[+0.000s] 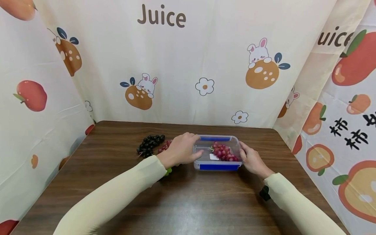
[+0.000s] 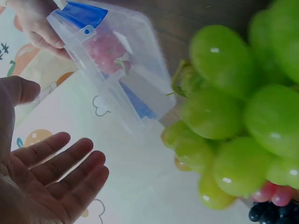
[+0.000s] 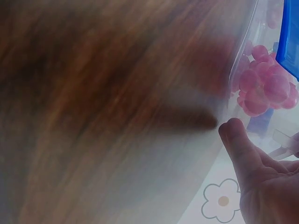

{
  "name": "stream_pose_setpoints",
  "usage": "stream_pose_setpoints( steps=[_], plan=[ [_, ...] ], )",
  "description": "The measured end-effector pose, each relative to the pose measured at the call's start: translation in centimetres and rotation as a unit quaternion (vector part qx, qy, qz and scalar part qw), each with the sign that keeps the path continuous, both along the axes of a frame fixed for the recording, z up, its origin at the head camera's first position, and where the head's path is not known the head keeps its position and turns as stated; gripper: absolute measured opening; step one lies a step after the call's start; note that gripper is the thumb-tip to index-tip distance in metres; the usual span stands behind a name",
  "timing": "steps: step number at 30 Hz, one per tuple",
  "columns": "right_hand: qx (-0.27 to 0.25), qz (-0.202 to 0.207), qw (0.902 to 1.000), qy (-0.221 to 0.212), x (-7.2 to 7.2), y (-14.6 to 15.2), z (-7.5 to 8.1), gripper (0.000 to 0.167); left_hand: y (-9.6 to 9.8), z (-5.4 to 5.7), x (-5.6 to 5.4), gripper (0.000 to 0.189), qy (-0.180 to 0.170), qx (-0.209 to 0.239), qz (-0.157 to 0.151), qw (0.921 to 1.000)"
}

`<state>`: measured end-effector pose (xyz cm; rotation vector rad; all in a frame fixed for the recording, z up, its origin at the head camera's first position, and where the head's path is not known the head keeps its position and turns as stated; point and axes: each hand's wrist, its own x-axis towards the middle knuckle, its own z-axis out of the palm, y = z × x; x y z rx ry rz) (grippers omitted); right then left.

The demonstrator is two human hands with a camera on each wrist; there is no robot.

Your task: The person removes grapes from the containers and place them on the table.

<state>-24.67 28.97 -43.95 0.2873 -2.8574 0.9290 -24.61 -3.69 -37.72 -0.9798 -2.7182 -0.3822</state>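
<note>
A clear plastic food container [image 1: 202,156] with blue strips along its long sides stands on the table. Inside it lies a bunch of red grapes [image 1: 221,151], next to a white label. My left hand [image 1: 184,148] is at the container's left end; in the left wrist view its fingers [image 2: 70,172] are extended, apart from the container, and hold nothing. At the opposite end, my right hand [image 1: 252,160] grips the container's edge. In the right wrist view, part of that hand [image 3: 266,182] lies against the clear wall, beside the grapes; its other fingers are partly out of frame.
Left of the container lie black grapes [image 1: 150,144] and another red bunch [image 1: 164,147], partly covered by my left hand. Green grapes [image 2: 224,112] are close to the left wrist, mostly hidden by the forearm in the head view. Printed curtains surround the brown table [image 1: 188,202].
</note>
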Motion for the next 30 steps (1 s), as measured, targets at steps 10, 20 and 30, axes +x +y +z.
stream_pose_setpoints(
  steps=[10,20,30],
  plan=[
    [-0.010,0.003,0.9998,-0.017,0.0,0.1,0.1,0.049,2.3,0.9,-0.6,0.053,-0.063,-0.016,-0.030,0.9974],
    [-0.009,0.004,0.9998,-0.018,0.0,0.2,0.1,0.049,4.4,1.0,-1.6,0.052,-0.076,-0.043,-0.051,0.9949],
    [-0.008,0.006,0.9998,-0.017,0.0,0.2,0.1,0.050,6.5,0.9,-1.8,0.060,-0.080,-0.063,-0.055,0.9933]
  ],
)
